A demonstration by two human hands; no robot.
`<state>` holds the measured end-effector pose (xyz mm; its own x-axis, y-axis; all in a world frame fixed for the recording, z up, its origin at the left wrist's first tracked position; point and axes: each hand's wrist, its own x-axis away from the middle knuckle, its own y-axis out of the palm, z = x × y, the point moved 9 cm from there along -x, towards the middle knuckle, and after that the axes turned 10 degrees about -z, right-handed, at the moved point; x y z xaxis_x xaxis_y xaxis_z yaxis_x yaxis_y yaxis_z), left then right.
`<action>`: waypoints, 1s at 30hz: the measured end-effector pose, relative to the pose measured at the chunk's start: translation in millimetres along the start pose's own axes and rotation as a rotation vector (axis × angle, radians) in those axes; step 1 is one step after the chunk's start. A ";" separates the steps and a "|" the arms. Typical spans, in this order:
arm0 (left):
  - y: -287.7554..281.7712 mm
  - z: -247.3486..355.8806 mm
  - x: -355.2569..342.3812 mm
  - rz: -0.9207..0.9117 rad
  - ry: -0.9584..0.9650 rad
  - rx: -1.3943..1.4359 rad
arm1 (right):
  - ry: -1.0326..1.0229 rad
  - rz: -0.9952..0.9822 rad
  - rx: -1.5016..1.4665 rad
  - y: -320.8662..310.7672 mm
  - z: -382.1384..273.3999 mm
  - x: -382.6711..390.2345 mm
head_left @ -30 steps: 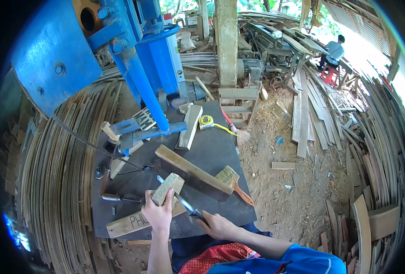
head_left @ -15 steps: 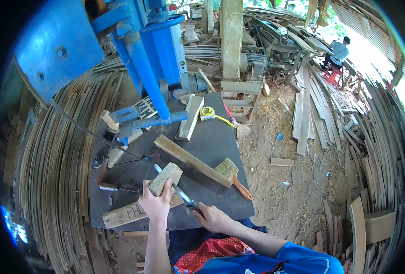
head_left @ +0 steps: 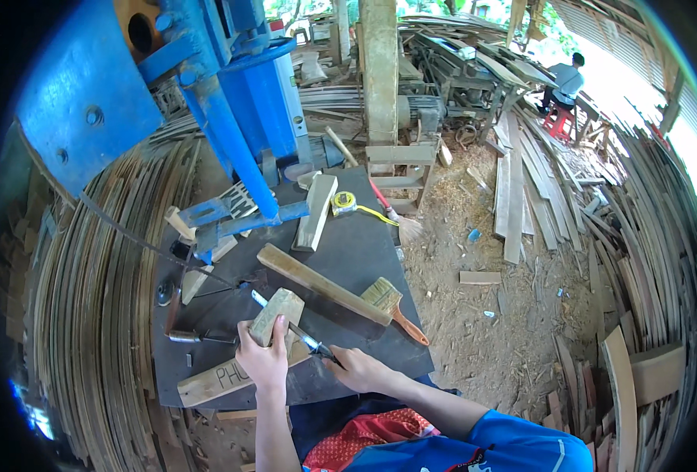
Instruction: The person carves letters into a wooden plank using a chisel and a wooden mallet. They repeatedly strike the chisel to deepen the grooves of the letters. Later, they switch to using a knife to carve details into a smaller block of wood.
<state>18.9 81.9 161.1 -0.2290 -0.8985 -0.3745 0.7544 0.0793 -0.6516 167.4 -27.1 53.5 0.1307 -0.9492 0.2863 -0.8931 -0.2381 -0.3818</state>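
Observation:
My left hand (head_left: 263, 362) grips a short pale wooden block (head_left: 279, 308), tilted above the tabletop. The fingers of my right hand (head_left: 366, 370) are closed round the dark handle of a narrow metal-bladed tool (head_left: 307, 340). Its blade passes behind the block, and the tip shows on the far side; its exact kind cannot be made out. Below my left hand lies a board with dark lettering (head_left: 215, 381). Farther up the dark worktable (head_left: 348, 259) rest a long wooden bar (head_left: 322, 283) and a flat paintbrush with an orange-brown handle (head_left: 384, 297).
A blue machine frame (head_left: 242, 149) rises over the table's far left. Near its foot lie a thick wooden piece (head_left: 317, 212) and a yellow tape measure (head_left: 344, 203). Stacked wood strips (head_left: 97, 315) flank the left side. A person (head_left: 566, 82) sits far off at the right.
The whole view has shifted slightly, so the table and machine appear a little to the left. Both hands keep their holds on the block and the tool.

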 end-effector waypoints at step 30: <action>-2.3 14.2 1.9 0.029 0.065 -0.046 | -0.077 0.185 0.106 2.1 -13.4 -1.9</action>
<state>25.6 73.9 171.2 -0.2478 -0.8659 -0.4346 0.7326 0.1261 -0.6689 159.5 -23.1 64.0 0.0048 -0.9907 0.1362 -0.8549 -0.0747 -0.5134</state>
